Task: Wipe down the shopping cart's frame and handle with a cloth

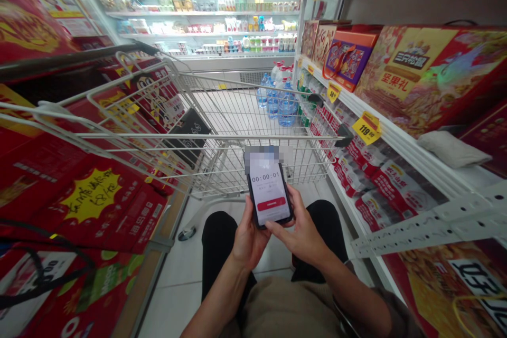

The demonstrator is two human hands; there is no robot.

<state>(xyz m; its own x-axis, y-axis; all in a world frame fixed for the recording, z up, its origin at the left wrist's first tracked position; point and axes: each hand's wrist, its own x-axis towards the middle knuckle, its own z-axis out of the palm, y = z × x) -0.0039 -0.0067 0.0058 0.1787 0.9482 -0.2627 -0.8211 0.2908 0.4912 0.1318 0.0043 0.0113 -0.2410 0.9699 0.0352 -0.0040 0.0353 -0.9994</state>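
Smartphone grasped by left hand and right hand — steady grip advised, right thumb clear of timer digits.

Both hands, left and right, hold a phone reading 00:00:01. Just beyond them stands a wire cart. Past it are water bottles and lit shelves. Red boxes lie left of the left hand; a rack stands right of the right.
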